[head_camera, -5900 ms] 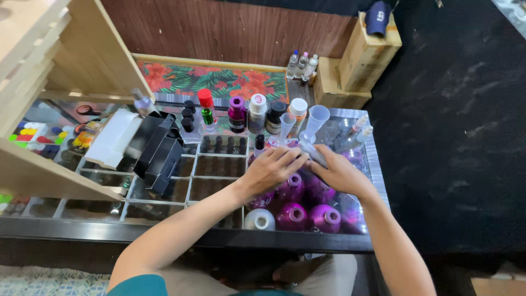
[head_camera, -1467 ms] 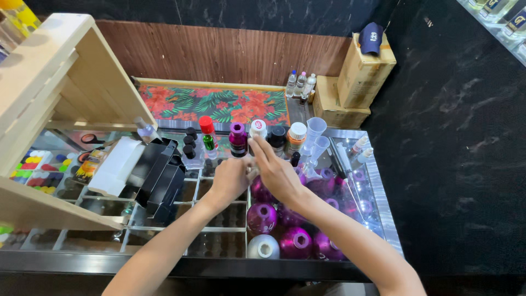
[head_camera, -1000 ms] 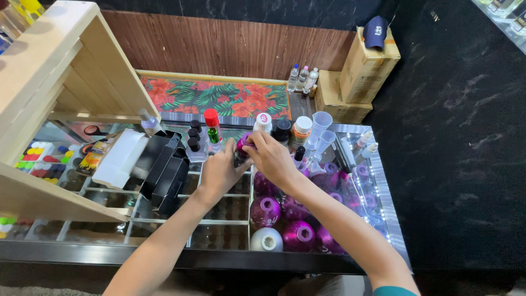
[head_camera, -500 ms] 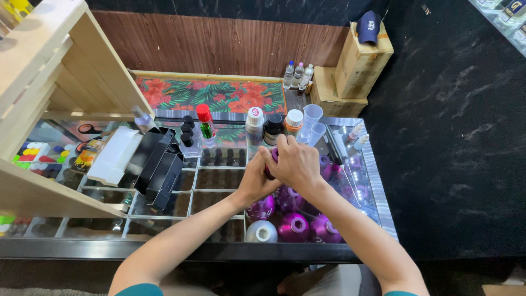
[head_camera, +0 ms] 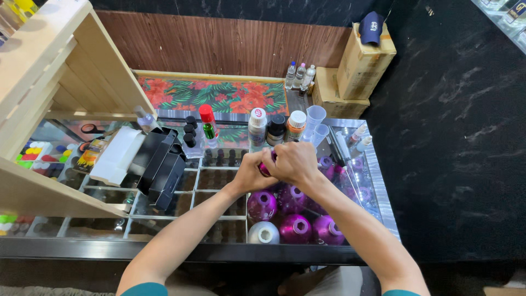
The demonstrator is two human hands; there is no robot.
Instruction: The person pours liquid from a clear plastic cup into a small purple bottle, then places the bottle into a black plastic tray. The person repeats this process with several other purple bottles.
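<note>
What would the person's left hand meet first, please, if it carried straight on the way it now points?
The left hand points right, straight into the right hand, which already touches it around a small magenta bottle. Nothing else lies between them.

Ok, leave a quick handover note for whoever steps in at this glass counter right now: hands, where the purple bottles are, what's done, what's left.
Left hand and right hand: both closed together around one small purple bottle, held above the glass counter.
Things: four purple round bottles and one white round bottle stand at the counter's near right. Capped bottles and two clear cups line the back.
Done: one bottle lifted into the hands.
Left: the grouped bottles stand untouched; what the hands do to the cap is hidden.
</note>
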